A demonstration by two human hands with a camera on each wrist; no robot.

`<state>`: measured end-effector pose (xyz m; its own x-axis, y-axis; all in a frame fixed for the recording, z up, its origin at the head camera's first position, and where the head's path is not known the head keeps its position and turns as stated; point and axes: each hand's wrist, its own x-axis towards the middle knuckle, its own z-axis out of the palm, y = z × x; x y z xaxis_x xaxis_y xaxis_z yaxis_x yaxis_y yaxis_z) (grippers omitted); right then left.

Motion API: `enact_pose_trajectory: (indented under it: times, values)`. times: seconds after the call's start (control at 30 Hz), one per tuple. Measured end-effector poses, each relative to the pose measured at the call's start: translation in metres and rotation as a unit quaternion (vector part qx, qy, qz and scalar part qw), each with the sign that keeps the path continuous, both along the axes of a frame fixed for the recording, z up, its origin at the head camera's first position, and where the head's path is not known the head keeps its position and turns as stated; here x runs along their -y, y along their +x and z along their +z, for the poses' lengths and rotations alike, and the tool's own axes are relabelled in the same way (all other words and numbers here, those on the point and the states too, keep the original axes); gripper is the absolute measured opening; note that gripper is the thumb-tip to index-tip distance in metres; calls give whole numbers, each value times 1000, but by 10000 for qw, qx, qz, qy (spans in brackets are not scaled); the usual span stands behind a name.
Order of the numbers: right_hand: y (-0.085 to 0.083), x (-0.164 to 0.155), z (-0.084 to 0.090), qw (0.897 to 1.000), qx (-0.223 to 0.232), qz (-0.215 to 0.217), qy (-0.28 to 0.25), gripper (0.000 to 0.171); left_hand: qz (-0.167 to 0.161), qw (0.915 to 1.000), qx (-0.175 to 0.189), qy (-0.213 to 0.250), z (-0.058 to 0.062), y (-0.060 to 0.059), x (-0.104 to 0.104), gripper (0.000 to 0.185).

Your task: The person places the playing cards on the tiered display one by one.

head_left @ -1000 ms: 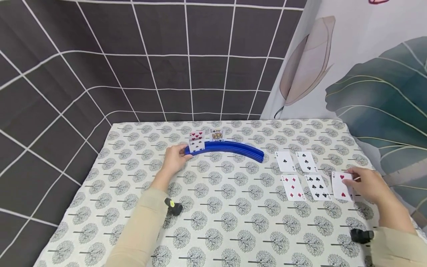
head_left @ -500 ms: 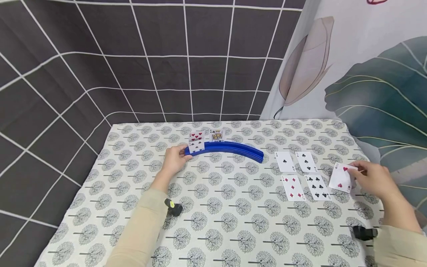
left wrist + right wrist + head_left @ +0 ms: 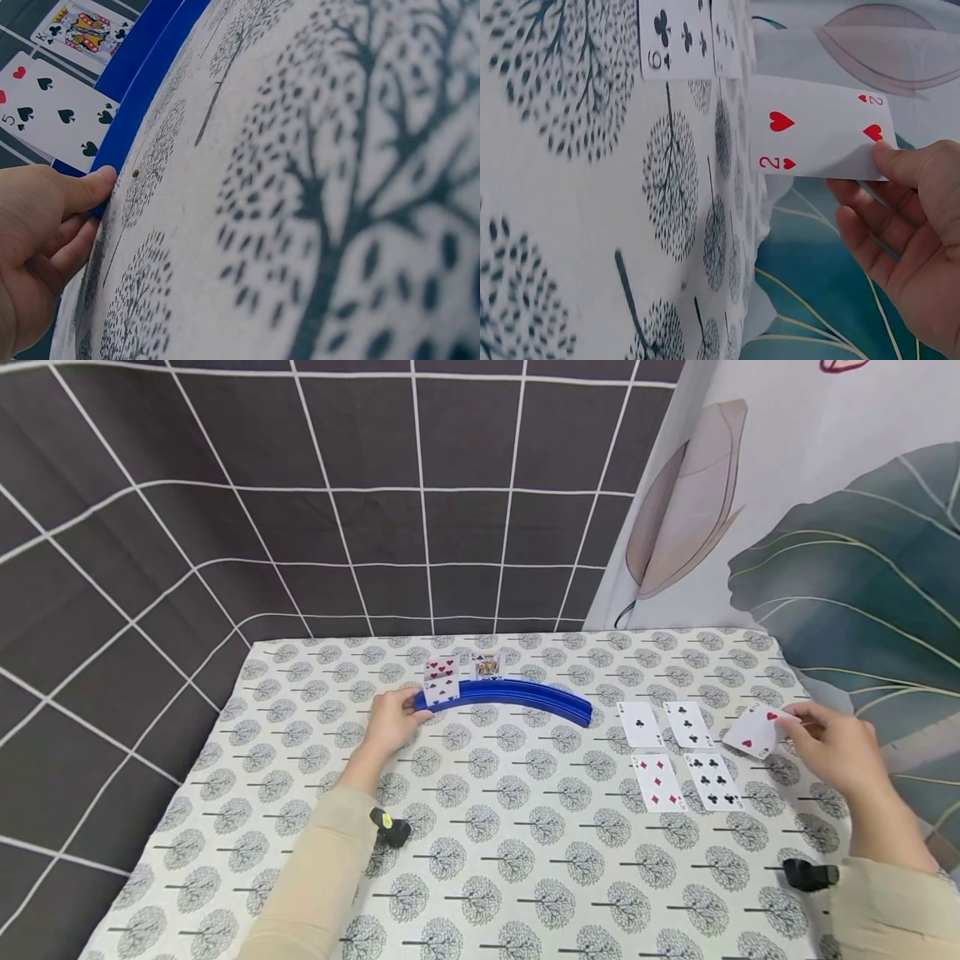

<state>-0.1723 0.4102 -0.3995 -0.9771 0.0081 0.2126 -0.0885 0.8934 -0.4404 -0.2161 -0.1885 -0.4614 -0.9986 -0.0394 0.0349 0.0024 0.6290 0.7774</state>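
My left hand (image 3: 395, 720) holds the left end of a curved blue card holder (image 3: 517, 693), thumb on its near side in the left wrist view. Standing in the holder near that hand is a five of spades (image 3: 64, 112), with a hearts card (image 3: 442, 666) partly showing behind it. A king of clubs (image 3: 82, 34) stands in it further along. At the right, my right hand (image 3: 840, 752) pinches a two of hearts (image 3: 821, 127) by one end, thumb on its face. The card is tilted and appears lifted off the cloth in the right wrist view.
Face up on the tree-patterned tablecloth (image 3: 525, 843) lie an ace of clubs (image 3: 640, 724), another clubs card (image 3: 689, 724), a five of diamonds (image 3: 659, 782) and a six of clubs (image 3: 715, 782). A dark gridded curtain (image 3: 375, 527) hangs behind the table.
My right hand has lifted the two of hearts from beside the six of clubs and moved it up and left, turning it. My left hand stays on the card holder.
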Motion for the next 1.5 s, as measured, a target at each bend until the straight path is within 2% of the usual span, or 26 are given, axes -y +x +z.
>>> enact_pose_trajectory:
  times: [0.27,0.43,0.67,0.83,1.07,1.23,1.5]
  values:
    - [-8,18,2,9990,-322,40,-306,27,10,10000,9,-35,1,0,0,53]
    - [-13,32,5,9975,-387,246,-542,27,-3,10000,50,21,0,0,1,54]
    - [-22,51,9,9966,-576,403,-436,23,11,10000,45,63,-1,0,1,54]
    - [-28,64,10,9949,-557,585,-598,26,-5,10000,28,84,-1,0,1,54]
    - [-34,80,12,9917,-690,824,-704,19,7,10000,2,75,-1,-1,0,51]
    - [-37,93,13,9872,-948,1061,-723,11,20,10000,-30,22,-2,-1,1,50]
    - [-41,116,17,9822,-1067,1362,-733,11,-9,9999,-132,-8,-4,-2,1,48]
